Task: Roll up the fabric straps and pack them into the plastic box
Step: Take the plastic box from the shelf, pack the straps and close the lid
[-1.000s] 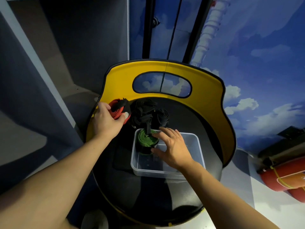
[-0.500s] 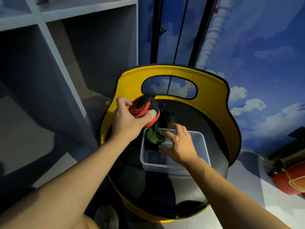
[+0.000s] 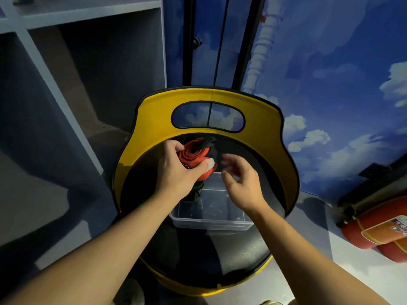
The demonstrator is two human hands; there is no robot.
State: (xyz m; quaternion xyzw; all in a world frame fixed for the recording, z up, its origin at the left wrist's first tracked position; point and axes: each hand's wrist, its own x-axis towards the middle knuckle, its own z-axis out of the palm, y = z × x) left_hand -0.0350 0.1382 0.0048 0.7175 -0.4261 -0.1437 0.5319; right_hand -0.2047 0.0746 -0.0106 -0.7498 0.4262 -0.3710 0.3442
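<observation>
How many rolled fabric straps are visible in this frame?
2: a red rolled fabric strap gripped in the left hand, and a green one mostly hidden beneath it inside the clear plastic box. Others may be hidden.

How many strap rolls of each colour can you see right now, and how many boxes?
Red strap roll, held in the left hand: 1
Green strap roll, mostly hidden in the box: 1
Clear plastic box: 1
Total: 3

Red-orange strap roll [image 3: 193,156], yellow black-edged chair [image 3: 273,119], clear box [image 3: 211,222].
</observation>
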